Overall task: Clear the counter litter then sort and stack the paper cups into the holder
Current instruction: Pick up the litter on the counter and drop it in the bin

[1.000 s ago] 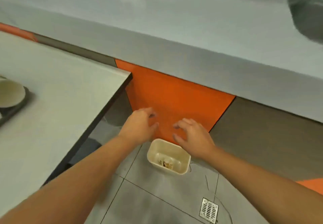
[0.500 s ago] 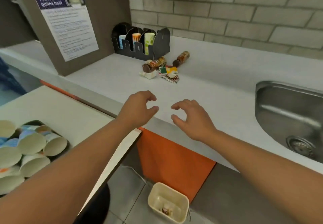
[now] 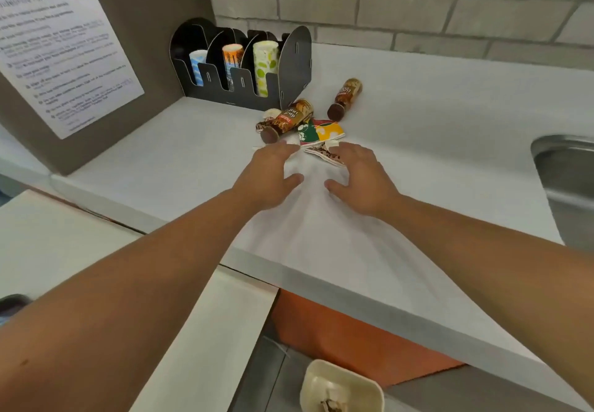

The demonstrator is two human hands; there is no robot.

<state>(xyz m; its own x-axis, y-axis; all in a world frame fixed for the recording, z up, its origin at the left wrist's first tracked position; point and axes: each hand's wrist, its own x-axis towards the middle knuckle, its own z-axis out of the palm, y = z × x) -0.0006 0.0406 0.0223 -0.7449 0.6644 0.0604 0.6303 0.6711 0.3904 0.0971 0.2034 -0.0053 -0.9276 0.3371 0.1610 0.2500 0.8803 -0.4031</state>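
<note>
A small heap of litter lies on the white counter (image 3: 434, 160): two brown bottles on their sides (image 3: 287, 120) (image 3: 345, 98), a red, green and yellow wrapper (image 3: 321, 130), a brown patterned wrapper (image 3: 326, 155) and crumpled white paper. My left hand (image 3: 271, 180) and my right hand (image 3: 361, 180) hover side by side just in front of the heap, fingers spread and slightly curled, holding nothing. Their fingertips reach the heap's near edge. Behind it stands the black cup holder (image 3: 295, 67) with a blue, an orange and a green-spotted cup stack in its slots.
A steel sink (image 3: 569, 180) is set into the counter at the right. A grey panel with a printed notice (image 3: 64, 57) stands at the left. A lower white table (image 3: 80, 244) adjoins the counter. A cream bin (image 3: 342, 389) sits on the floor below.
The view rose from the floor bin to the counter. Both hands moved forward from the counter's front edge up to the litter heap, still holding nothing.
</note>
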